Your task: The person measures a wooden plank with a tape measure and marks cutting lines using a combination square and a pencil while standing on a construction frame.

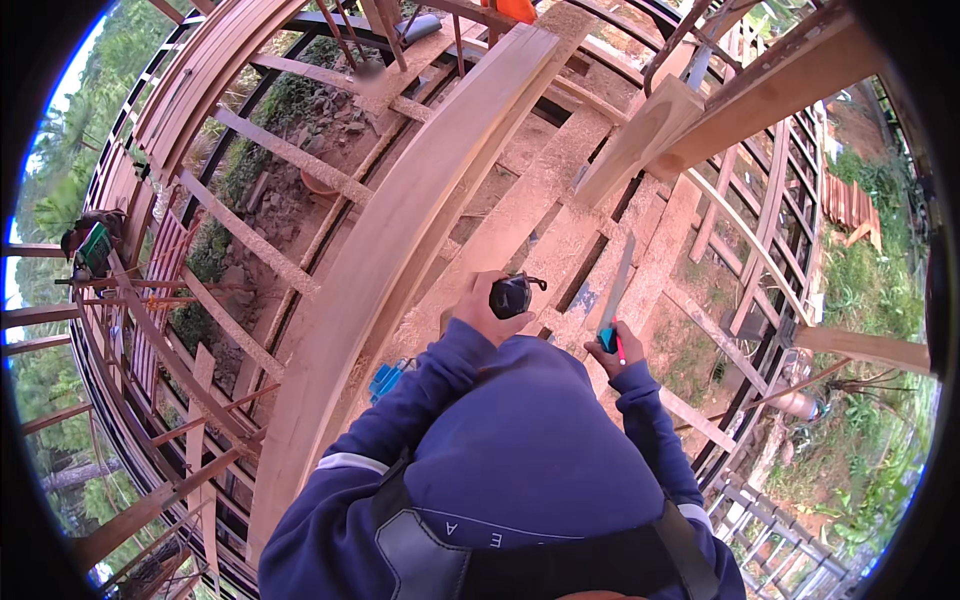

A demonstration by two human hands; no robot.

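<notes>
My left hand grips a small rounded black tool with a loop at its end, perhaps a tape measure. Lower right of it, my right hand is closed around the teal handle of a long metal-bladed tool, along with a red pencil-like item. The blade points away from me over sawdust-covered planks. Beside my left forearm runs a long, thick timber beam. A blue object, partly hidden by that arm, lies below my left hand.
Open framing with gaps over rocky ground spans the left, where stacked boards and a green-and-dark bundle sit. An upright block and diagonal beam stand upper right. An orange object is at the top.
</notes>
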